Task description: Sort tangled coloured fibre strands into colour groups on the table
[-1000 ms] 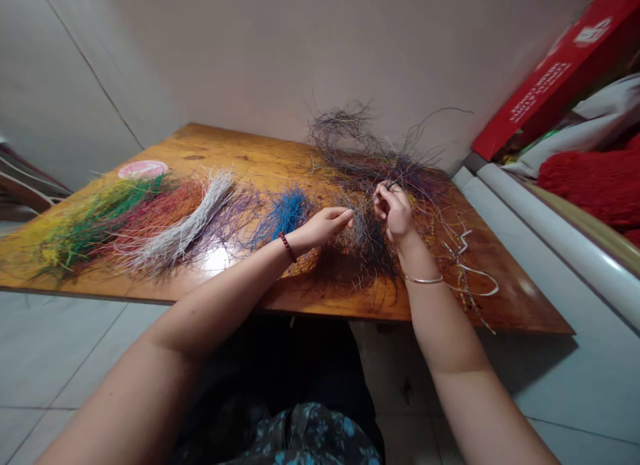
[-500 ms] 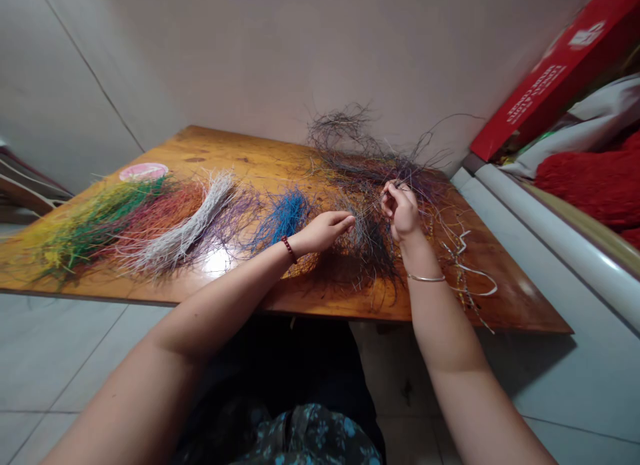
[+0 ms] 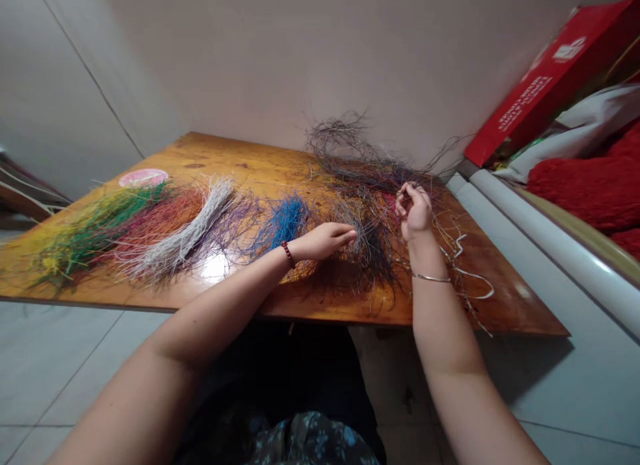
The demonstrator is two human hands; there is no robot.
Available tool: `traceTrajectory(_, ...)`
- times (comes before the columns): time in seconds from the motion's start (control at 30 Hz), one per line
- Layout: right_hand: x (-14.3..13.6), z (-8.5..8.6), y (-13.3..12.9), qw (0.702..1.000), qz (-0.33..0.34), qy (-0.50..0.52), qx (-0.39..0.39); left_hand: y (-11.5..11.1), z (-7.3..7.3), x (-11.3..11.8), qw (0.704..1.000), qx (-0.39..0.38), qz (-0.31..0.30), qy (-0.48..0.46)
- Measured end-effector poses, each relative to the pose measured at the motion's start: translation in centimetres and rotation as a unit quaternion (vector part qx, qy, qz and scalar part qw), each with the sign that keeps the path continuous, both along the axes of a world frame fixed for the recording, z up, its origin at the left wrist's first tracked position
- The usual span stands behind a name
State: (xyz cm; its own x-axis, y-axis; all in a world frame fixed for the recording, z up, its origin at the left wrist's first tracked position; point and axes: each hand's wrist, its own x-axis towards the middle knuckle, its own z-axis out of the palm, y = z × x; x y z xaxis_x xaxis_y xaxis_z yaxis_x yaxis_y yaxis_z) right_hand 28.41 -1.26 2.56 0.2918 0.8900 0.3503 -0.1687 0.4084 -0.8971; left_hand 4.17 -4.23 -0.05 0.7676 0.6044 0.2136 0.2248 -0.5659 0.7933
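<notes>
Lying across the wooden table (image 3: 240,160), sorted bundles run from green strands (image 3: 95,228) through red strands (image 3: 160,215) and white strands (image 3: 187,235) to blue strands (image 3: 283,218). Beside these, the left hand (image 3: 327,240) rests flat, fingers together, on the dark tangled pile (image 3: 367,235). Further right, the right hand (image 3: 414,210) is raised above the tangle, fingertips pinched on a thin strand.

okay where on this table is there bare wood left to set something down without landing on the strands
Bare wood shows along the far edge of the table, behind the white bundle and blue bundle, and at the near right corner past the loose white strips. It is crowded around the mixed tangle, where the left hand and right hand work.
</notes>
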Motion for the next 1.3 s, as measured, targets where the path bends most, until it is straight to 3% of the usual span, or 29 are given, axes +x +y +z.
traceTrajectory(0.5,0.4,0.0,0.2,1.000,-0.022,-0.003,-0.020,-0.7,1.0,-0.5,0.968,-0.089,-0.219,0.085)
traceTrajectory(0.8,0.6,0.0,0.3,0.999,-0.024,0.001,-0.025,-1.4,1.8,-0.8,0.914,-0.227,-0.317,0.111)
traceTrajectory(1.1,0.8,0.0,0.4,0.999,-0.024,0.008,-0.030,-1.5,2.8,-1.6,0.918,-0.261,-0.288,0.076)
traceTrajectory(1.3,0.8,-0.1,0.5,0.999,-0.029,0.004,-0.032,-1.0,3.3,-3.2,0.925,-0.289,-0.245,-0.021)
